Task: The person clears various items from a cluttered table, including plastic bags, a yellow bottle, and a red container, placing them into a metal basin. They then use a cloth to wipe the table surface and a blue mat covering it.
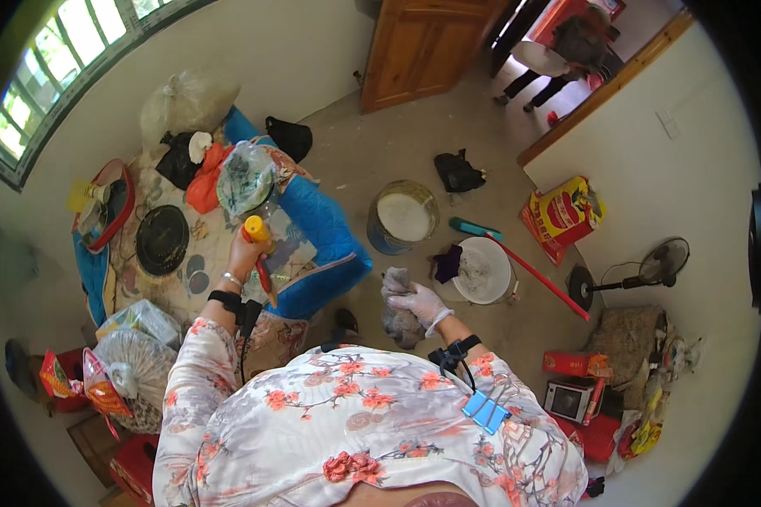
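My left hand [242,256], bare with a bangle at the wrist, is closed around a yellow-topped object [257,229] with red parts. A red-handled tool [265,279] with a tan end sticks out below that hand; whether the two are joined, I cannot tell. Beneath it lies the patterned cover [165,291] of a table with a blue quilted edge [320,212]. In a thin clear glove, my right hand [423,305] grips a bunched grey cloth [401,322] over the floor. To its right stands a white bucket [487,269] with a dark purple cloth [448,263] over its rim.
Ahead, a larger bucket [403,218] contains whitish liquid. A broom with a red handle [539,272] lies beside the white bucket. A black plastic bag [459,171], a rice sack [564,215] and a standing fan [656,266] are rightward. Someone [571,51] carries a basin past the doorway.
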Motion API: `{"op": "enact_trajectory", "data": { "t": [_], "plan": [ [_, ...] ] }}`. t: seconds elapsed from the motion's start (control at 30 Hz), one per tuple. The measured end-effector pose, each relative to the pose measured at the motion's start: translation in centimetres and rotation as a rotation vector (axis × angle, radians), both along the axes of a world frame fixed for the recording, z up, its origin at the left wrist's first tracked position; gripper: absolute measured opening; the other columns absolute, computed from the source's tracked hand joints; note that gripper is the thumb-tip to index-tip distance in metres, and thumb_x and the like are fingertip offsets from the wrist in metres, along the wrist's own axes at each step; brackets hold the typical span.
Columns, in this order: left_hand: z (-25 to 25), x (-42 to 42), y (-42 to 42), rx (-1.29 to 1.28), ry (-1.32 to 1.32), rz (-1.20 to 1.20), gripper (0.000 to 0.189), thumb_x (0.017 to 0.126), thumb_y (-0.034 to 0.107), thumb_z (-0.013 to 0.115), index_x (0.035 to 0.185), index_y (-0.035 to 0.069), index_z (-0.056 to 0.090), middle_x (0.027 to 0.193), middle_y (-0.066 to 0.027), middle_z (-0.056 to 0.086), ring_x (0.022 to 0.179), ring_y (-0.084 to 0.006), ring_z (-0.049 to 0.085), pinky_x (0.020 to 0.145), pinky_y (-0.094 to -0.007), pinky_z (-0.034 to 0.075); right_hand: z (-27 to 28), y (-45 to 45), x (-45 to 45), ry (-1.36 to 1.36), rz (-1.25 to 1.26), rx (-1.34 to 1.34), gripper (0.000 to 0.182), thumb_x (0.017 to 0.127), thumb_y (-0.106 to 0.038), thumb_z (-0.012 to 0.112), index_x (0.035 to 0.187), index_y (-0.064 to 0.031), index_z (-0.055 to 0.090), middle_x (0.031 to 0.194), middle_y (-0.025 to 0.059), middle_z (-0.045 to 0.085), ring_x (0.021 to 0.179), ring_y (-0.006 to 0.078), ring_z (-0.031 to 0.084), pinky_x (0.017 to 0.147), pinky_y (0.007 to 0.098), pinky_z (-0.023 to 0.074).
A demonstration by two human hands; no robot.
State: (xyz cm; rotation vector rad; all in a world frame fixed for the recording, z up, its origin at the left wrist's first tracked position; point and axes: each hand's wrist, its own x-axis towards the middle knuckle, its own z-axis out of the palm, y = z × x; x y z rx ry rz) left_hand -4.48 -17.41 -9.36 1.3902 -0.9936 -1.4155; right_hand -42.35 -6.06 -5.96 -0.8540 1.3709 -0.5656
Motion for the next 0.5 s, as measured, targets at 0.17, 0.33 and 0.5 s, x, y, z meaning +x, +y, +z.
{"op": "enact_trajectory", "data": {
  "t": [0.17,0.33,0.5],
  "plan": [
    [1.4,-0.6,0.7,0.074,0.009,-0.013,0.044,0.073,-0.007,0.064,0.112,0.008,0.047,0.093,-0.0040,0.059,0.071,-0.0118,0.058,0.051,-0.0194,0.046,-4.5,-0.1,-1.2,0.012,0.084,-0.073,0.052,0.069,-0.025,0.077,0.111,-0.0008,0.058,0.100,0.0042,0.063,0.090,0.0123,0.058,0.084,0.0266,0.0453],
    [1.4,1.0,2.0,0.066,0.075,0.030,0.068,0.073,-0.006,0.064,0.133,0.011,0.037,0.098,-0.0039,0.057,0.075,-0.0121,0.058,0.054,-0.0204,0.047,1.1,-0.7,1.6,0.093,0.222,-0.098,0.050,0.069,-0.024,0.077,0.110,-0.0031,0.058,0.099,0.0038,0.063,0.089,0.0123,0.058,0.085,0.0275,0.0447],
    [1.8,2.1,3.9,0.096,0.056,0.190,0.071,0.077,0.000,0.065,0.139,0.008,0.031,0.099,-0.0049,0.058,0.069,-0.0103,0.055,0.053,-0.0216,0.046,2.3,-0.5,2.7,0.075,0.272,-0.106,0.047,0.071,-0.022,0.077,0.110,-0.0033,0.058,0.099,0.0033,0.063,0.091,0.0125,0.058,0.086,0.0273,0.0442]
  ]
}}
